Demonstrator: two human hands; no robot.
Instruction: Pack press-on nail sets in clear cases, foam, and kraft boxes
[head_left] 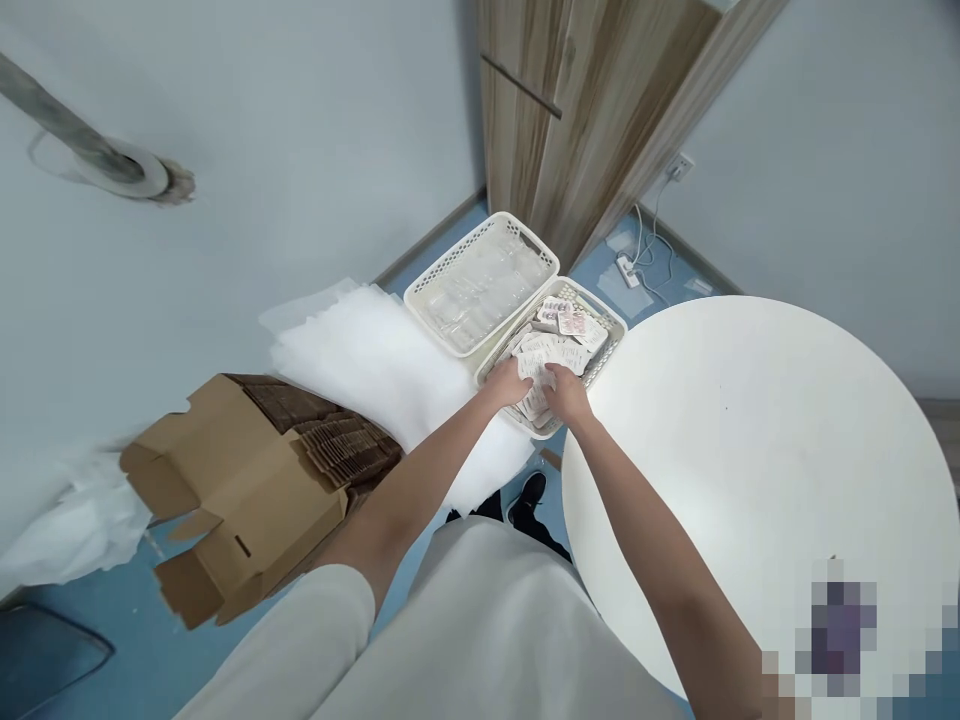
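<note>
My left hand (508, 383) and my right hand (568, 393) reach into a white perforated basket (607, 372). Between them are white printed cards (535, 372), with each hand's thumb on top and fingers curled at the edges. How many cards are gripped cannot be made out. More white cards (562, 350) lie loosely heaped in the same basket, and a pink-printed card (572, 322) rests near its far end. Behind and to the left stands a second white basket (418, 290), which contains clear plastic packets (487, 285).
A round white table (735, 430) borders the basket on the right. Flattened brown cardboard boxes (247, 470) and white foam sheets (375, 360) are stacked at left. A wood-grain cabinet (570, 130) stands behind; a power strip (627, 270) with cables lies on the blue floor.
</note>
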